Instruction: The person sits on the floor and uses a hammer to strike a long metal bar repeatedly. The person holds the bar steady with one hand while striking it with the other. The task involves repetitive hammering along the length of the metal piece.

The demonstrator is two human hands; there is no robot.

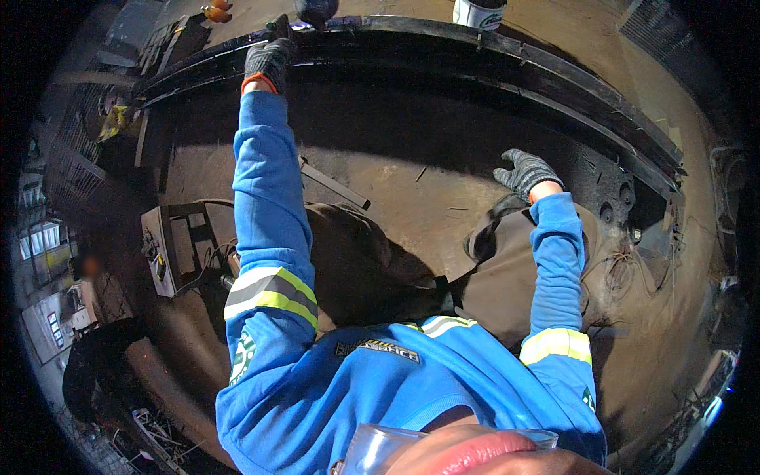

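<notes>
My left arm stretches forward to a long dark steel beam [443, 51] that crosses the far side. My left hand [267, 63], in a grey knit glove with an orange cuff, is at the beam's left part. Its fingers look closed around a small dark piece [279, 28] at the upper edge; what that is I cannot make out. My right hand [526, 172], in a similar grey glove, is at my right knee, palm down. Its thumb and fingers are apart, and it holds nothing. Between my knees and the beam lies a flat metal bar [336, 184] on the floor.
Beyond the beam are a white bucket [478, 13], a dark rounded object [316, 9] and a small orange object [216, 11]. A metal frame box [176, 245] with cables is at my left. Coiled cable [625, 273] lies on the floor at my right.
</notes>
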